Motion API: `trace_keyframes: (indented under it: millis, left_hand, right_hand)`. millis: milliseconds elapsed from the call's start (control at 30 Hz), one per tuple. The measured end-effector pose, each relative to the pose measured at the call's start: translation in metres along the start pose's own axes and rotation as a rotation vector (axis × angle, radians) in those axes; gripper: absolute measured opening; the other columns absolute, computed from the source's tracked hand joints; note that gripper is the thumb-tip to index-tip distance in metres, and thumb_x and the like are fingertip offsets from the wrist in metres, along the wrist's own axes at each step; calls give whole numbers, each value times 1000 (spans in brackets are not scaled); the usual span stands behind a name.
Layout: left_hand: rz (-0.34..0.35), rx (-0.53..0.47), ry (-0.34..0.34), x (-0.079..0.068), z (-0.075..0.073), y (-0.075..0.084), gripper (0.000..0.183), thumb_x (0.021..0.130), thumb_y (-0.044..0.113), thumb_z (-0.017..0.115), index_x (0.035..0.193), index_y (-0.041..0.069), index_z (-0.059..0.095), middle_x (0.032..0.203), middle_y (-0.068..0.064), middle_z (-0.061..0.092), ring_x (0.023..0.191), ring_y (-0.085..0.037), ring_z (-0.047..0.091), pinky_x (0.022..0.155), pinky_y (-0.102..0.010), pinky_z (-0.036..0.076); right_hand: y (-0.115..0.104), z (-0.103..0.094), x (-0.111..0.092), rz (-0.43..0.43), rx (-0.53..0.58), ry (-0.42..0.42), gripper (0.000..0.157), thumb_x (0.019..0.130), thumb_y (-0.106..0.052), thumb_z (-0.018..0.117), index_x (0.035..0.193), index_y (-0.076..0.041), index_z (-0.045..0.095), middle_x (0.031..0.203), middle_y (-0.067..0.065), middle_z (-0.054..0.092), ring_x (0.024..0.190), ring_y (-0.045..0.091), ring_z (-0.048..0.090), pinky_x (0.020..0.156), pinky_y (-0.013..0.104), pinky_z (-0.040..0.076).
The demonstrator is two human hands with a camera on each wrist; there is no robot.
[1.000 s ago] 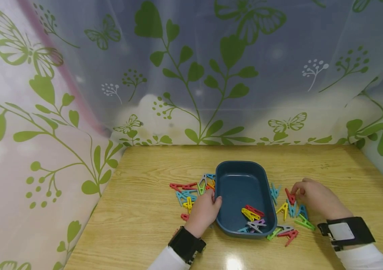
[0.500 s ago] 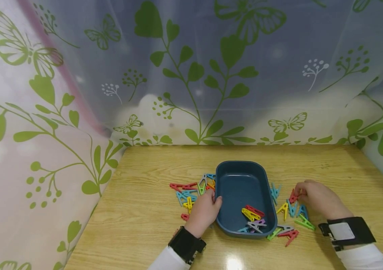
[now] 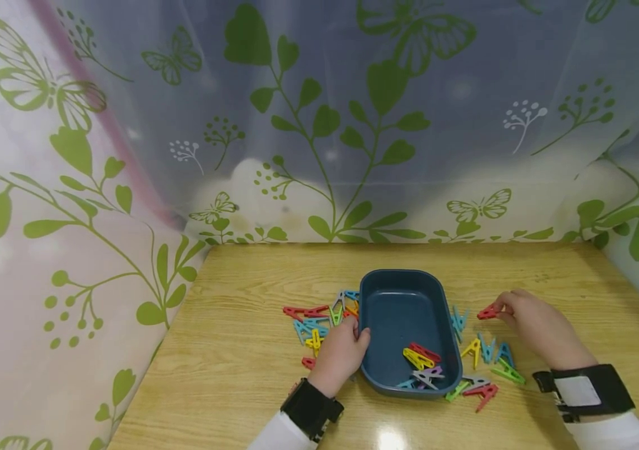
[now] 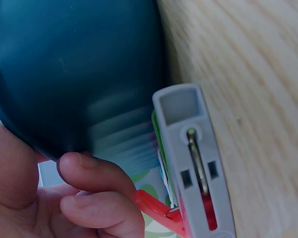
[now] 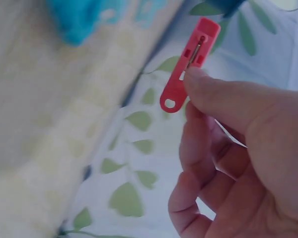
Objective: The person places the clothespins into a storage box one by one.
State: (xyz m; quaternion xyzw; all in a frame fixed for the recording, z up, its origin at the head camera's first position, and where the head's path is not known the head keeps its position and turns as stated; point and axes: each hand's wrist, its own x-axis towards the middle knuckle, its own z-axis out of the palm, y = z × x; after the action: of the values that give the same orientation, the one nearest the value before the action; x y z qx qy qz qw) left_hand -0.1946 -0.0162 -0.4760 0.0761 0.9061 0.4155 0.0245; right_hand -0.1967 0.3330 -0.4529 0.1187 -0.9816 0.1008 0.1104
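A dark blue rectangular tub [image 3: 404, 312] stands on the wooden table, with several clothespins, among them a yellow one [image 3: 418, 357] and a red one, lying in its near end. My left hand [image 3: 343, 353] grips the tub's left rim, thumb on the inner side; in the left wrist view the fingers curl against the outer wall. Between thumb and fingertips my right hand [image 3: 539, 328] pinches a red clothespin [image 5: 191, 64], held up off the table to the right of the tub. Below it lie yellow, blue and green clothespins [image 3: 508, 371].
More clothespins [image 3: 306, 310] are scattered left of the tub, partly behind my left hand. A grey clothespin [image 4: 193, 158] lies close to the tub's wall. Along the tub's right side are blue, grey and red ones. A leaf-patterned curtain [image 3: 319, 187] borders the table.
My right hand has lifted the red clothespin from the pile and raised it slightly. The left hand and the tub have stayed in place.
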Motion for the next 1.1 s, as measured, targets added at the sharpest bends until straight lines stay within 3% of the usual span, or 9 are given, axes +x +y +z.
trace_keyframes:
  millis: [233, 333, 533, 733, 867, 1100]
  left_hand:
    - [1, 6, 7, 0, 0, 0, 32, 102, 21, 64, 78, 11, 47, 63, 2, 37, 51, -13, 43, 49, -24, 29]
    - [1, 6, 9, 0, 0, 0, 32, 102, 21, 64, 77, 12, 47, 63, 2, 37, 51, -13, 42, 49, -24, 29]
    - [11, 6, 13, -1, 1, -1, 33, 102, 21, 64, 77, 12, 46, 62, 3, 36, 50, -12, 41, 49, -24, 28]
    - [18, 9, 14, -1, 2, -1, 33, 102, 21, 64, 77, 13, 45, 63, 4, 36, 50, -12, 40, 49, -23, 28]
    - [20, 10, 18, 0, 2, -2, 33, 102, 21, 64, 76, 13, 45, 62, 4, 36, 50, -12, 40, 49, -23, 28]
    - [8, 27, 18, 1, 3, -4, 33, 102, 22, 64, 77, 12, 46, 63, 3, 36, 50, -13, 41, 49, -24, 28]
  right_hand:
    - [-39, -18, -1, -168, -18, 200, 17, 79, -5, 86, 91, -8, 74, 81, 1, 63, 65, 13, 58, 58, 33, 50]
    - [-55, -21, -3, -224, -6, 221, 20, 77, -7, 88, 91, -10, 73, 81, -3, 61, 65, 10, 57, 56, 28, 48]
    - [-84, -20, -8, -258, 21, 128, 23, 77, -9, 89, 92, -15, 73, 82, -8, 59, 66, 3, 55, 57, 23, 46]
    - [-104, -11, -12, -345, 50, 82, 27, 75, -11, 91, 86, -22, 69, 83, -13, 58, 68, -1, 55, 60, 22, 48]
    - [-111, -5, -13, -397, 90, 49, 25, 77, -13, 90, 85, -23, 69, 83, -14, 57, 66, -2, 55, 59, 20, 46]
    - [-115, 2, -13, -402, 93, -45, 22, 80, -13, 88, 84, -24, 69, 81, -14, 56, 65, -2, 55, 59, 22, 48]
